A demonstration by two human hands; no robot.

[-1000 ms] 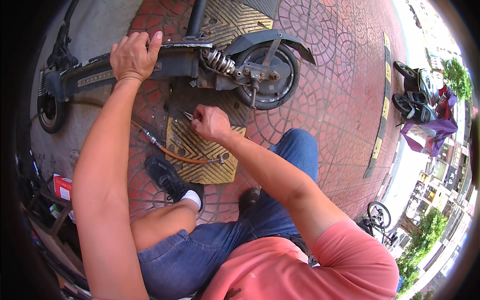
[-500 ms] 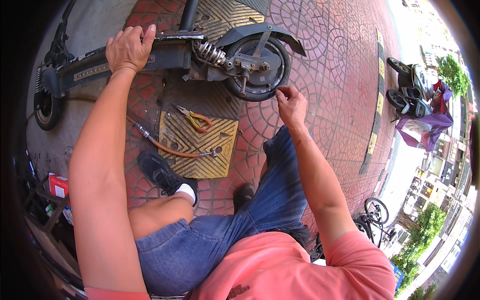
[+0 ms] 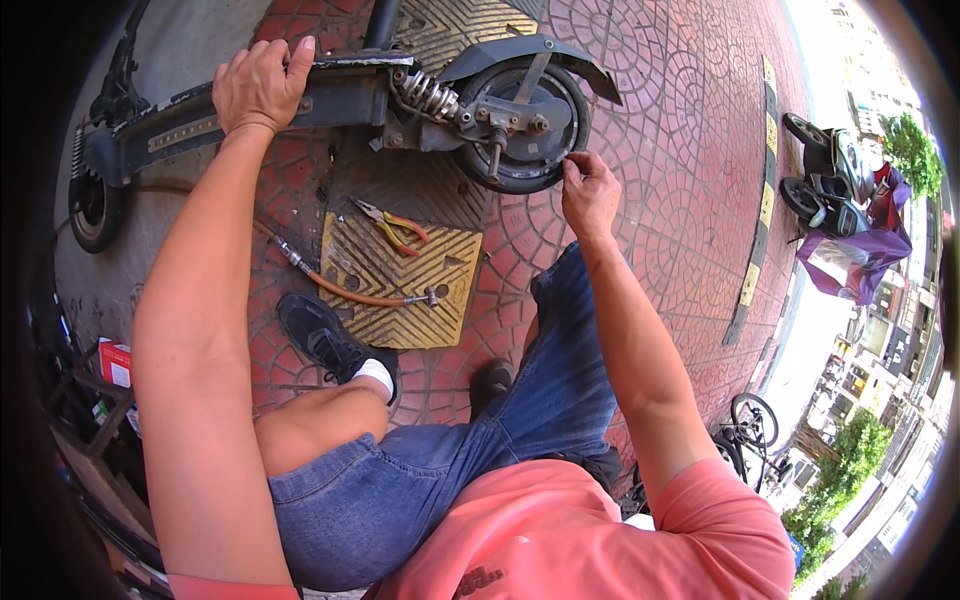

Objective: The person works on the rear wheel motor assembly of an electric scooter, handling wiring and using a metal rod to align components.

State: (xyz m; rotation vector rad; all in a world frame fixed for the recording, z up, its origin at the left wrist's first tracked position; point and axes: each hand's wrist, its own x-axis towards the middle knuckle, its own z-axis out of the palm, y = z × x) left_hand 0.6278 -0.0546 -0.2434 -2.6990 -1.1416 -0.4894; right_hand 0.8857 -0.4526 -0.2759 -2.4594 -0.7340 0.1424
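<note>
A dark electric scooter (image 3: 345,100) lies across the far part of the view, its rear wheel (image 3: 535,145) at the right and its front wheel (image 3: 95,220) at the left. My left hand (image 3: 258,88) is closed over the edge of the scooter's deck. At the lower right edge of the rear tyre, my right hand (image 3: 592,195) holds thumb and fingers pinched together. Whatever lies between those fingertips is too small to make out. A coil spring (image 3: 430,97) and a black mudguard (image 3: 545,50) sit by the rear wheel.
Pliers with yellow and red handles (image 3: 395,228) and an orange air hose (image 3: 355,293) with metal fittings lie on a yellow ribbed ramp plate (image 3: 440,325). A red box (image 3: 115,362) is at the left. Parked scooters (image 3: 825,180) and a bicycle (image 3: 750,425) stand to the right.
The whole view has shifted slightly. My right hand's pinched fingertips have moved a little upward along the tyre's edge. My left hand keeps its place on the deck.
</note>
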